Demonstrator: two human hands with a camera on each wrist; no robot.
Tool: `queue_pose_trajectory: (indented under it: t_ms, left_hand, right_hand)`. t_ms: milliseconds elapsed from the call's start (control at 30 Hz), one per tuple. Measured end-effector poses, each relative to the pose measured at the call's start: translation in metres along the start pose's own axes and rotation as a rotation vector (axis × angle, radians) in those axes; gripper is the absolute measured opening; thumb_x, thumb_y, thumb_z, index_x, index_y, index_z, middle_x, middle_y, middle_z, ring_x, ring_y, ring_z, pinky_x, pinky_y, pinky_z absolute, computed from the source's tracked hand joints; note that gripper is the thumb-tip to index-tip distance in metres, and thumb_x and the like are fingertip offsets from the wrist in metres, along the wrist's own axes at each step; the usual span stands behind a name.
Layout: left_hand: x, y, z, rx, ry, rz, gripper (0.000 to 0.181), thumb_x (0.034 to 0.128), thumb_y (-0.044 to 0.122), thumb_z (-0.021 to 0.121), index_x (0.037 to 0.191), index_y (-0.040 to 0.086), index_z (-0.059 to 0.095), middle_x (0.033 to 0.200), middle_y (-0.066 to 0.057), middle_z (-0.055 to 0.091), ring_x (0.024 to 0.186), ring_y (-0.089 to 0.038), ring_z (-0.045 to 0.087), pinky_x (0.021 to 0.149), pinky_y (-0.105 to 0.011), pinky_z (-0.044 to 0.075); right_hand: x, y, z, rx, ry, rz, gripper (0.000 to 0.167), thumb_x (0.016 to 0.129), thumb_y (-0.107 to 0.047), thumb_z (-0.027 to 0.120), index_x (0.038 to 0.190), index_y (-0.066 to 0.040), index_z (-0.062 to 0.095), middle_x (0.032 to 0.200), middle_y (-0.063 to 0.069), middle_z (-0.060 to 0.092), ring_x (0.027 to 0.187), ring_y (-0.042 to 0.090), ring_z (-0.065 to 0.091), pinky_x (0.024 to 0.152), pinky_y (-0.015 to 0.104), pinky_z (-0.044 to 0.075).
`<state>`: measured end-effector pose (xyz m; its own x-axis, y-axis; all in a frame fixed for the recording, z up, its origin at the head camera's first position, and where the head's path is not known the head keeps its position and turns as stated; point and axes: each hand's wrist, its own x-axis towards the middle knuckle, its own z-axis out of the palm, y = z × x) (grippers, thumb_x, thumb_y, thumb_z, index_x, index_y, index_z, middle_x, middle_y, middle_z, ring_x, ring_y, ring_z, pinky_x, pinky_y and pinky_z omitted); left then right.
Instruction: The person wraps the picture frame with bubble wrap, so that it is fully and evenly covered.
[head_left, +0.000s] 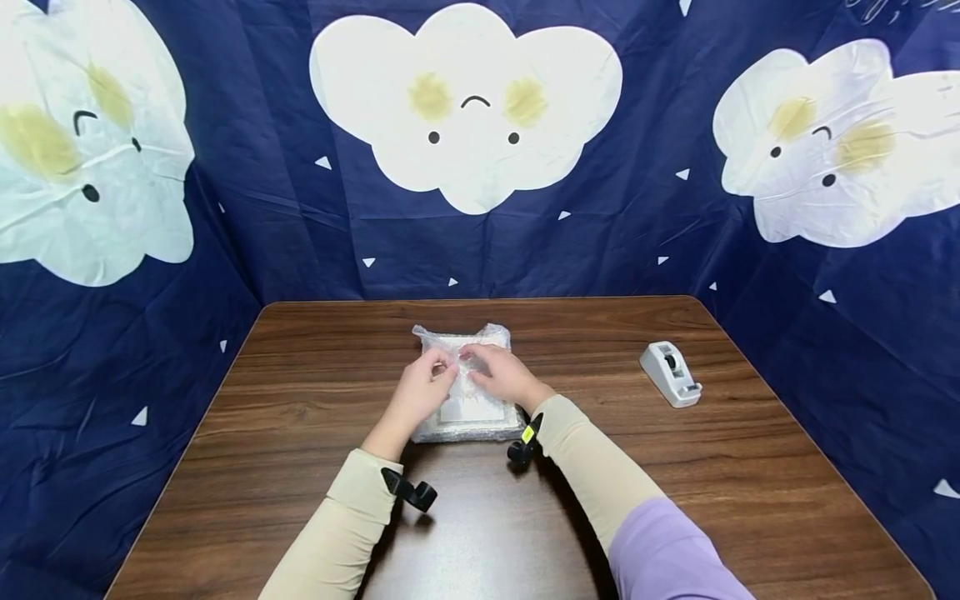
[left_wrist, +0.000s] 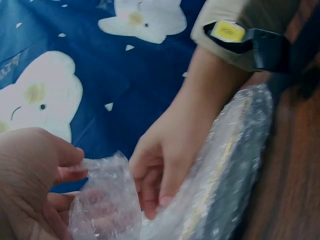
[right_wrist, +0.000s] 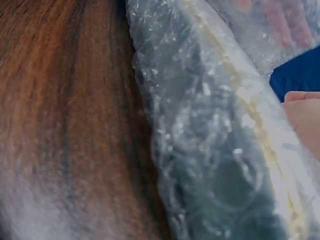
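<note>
A flat, rectangular framed object [head_left: 468, 410] with a pale face and a gold-toned edge line lies on the table, covered in clear bubble wrap [left_wrist: 107, 200]. At its upper left, my left hand [head_left: 423, 389] pinches a raised flap of the wrap between thumb and fingers. That flap stands up off the frame in the left wrist view. Bent fingers of my right hand [head_left: 506, 375] touch the wrap over the frame's face, close to the left fingertips. Whether they grip any film is hidden. In the right wrist view, the wrapped side [right_wrist: 210, 135] fills the middle.
A white tape dispenser [head_left: 671, 375] stands toward the right of the brown wooden table [head_left: 315, 400]. Dark blue cloth [head_left: 262, 167] with white cloud prints hangs behind and along both sides. A dark camera [head_left: 408, 489] is strapped at each wrist.
</note>
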<state>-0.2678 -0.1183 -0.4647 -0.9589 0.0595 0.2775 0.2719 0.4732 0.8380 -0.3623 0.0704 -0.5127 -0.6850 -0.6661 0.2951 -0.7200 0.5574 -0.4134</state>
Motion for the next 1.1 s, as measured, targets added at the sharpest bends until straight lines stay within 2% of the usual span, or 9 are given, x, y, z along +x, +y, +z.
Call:
queue_pose_trajectory:
  t_ms: [100,200,300,433,600,767,833,933,1100]
  left_hand:
    - [0.0,0.001,0.01,0.129,-0.022,0.055,0.007,0.094,0.013,0.064,0.09,0.008,0.062,0.102,-0.015,0.071,0.088,-0.03,0.068,0.081,-0.045,0.055]
    - [0.0,0.0,0.019,0.241,-0.045,0.104,0.009,0.094,0.014,0.063,0.087,0.011,0.059,0.095,-0.012,0.069,0.083,-0.027,0.063,0.077,-0.045,0.052]
    - [0.0,0.0,0.025,0.322,-0.063,0.129,0.013,0.0939,0.014,0.063,0.085,0.012,0.055,0.088,-0.009,0.065,0.077,-0.025,0.059,0.07,-0.044,0.05]
    - [0.0,0.0,0.03,0.42,-0.092,0.138,0.014,0.0939,0.016,0.065,0.084,0.014,0.055,0.085,-0.008,0.065,0.075,-0.026,0.061,0.068,-0.044,0.052]
    - [0.0,0.002,0.033,0.511,-0.16,0.14,0.01,0.0947,0.02,0.062,0.089,0.013,0.066,0.096,-0.007,0.071,0.086,-0.028,0.069,0.075,-0.045,0.055]
    - [0.001,0.004,0.032,0.607,-0.25,0.14,0.025,0.0909,0.014,0.055,0.105,0.009,0.075,0.116,-0.008,0.073,0.102,-0.029,0.071,0.084,-0.046,0.056]
    - [0.002,0.002,0.033,0.638,-0.272,0.153,0.029,0.0905,0.011,0.054,0.109,0.008,0.076,0.125,-0.01,0.071,0.108,-0.03,0.07,0.087,-0.046,0.056]
    - [0.004,-0.001,0.033,0.653,-0.29,0.185,0.026,0.0925,0.009,0.054,0.106,0.008,0.077,0.127,-0.012,0.069,0.107,-0.03,0.07,0.086,-0.046,0.057]
    - [0.009,-0.003,0.025,0.586,-0.342,0.199,0.022,0.0928,0.006,0.057,0.106,0.001,0.074,0.112,-0.014,0.073,0.101,-0.033,0.071,0.089,-0.047,0.055]
  right_hand:
    - [0.001,0.002,0.001,0.011,0.0,0.029,0.044,0.095,-0.014,0.069,0.136,-0.007,0.057,0.13,0.009,0.066,0.125,0.026,0.059,0.11,0.04,0.043]
    - [0.002,0.005,0.001,0.026,-0.004,0.049,0.047,0.093,-0.015,0.071,0.138,-0.007,0.057,0.134,0.01,0.065,0.126,0.027,0.059,0.11,0.04,0.043]
    - [0.003,0.006,0.0,0.052,-0.007,0.046,0.048,0.09,-0.011,0.071,0.136,-0.007,0.058,0.133,0.009,0.065,0.126,0.026,0.059,0.11,0.039,0.043]
    - [0.003,0.004,-0.005,0.123,-0.024,0.053,0.048,0.087,-0.002,0.068,0.134,-0.007,0.06,0.13,0.009,0.067,0.125,0.025,0.06,0.109,0.038,0.045]
    - [0.005,0.003,-0.015,0.235,-0.08,0.046,0.037,0.095,0.004,0.056,0.131,-0.003,0.06,0.13,0.013,0.067,0.125,0.027,0.061,0.109,0.037,0.045]
    - [0.01,0.007,-0.023,0.302,-0.129,0.058,0.03,0.103,-0.001,0.046,0.127,-0.001,0.063,0.126,0.013,0.069,0.121,0.025,0.062,0.106,0.034,0.046]
    - [0.011,0.007,-0.025,0.33,-0.163,0.091,0.031,0.102,-0.002,0.047,0.128,-0.002,0.063,0.127,0.012,0.068,0.123,0.024,0.061,0.106,0.034,0.046]
    - [0.011,0.007,-0.027,0.385,-0.216,0.116,0.037,0.096,0.004,0.051,0.132,-0.001,0.059,0.133,0.014,0.065,0.128,0.025,0.058,0.109,0.034,0.044]
    - [0.01,0.012,-0.027,0.37,-0.235,0.048,0.053,0.083,0.012,0.055,0.135,0.0,0.056,0.137,0.015,0.062,0.132,0.028,0.055,0.114,0.036,0.039]
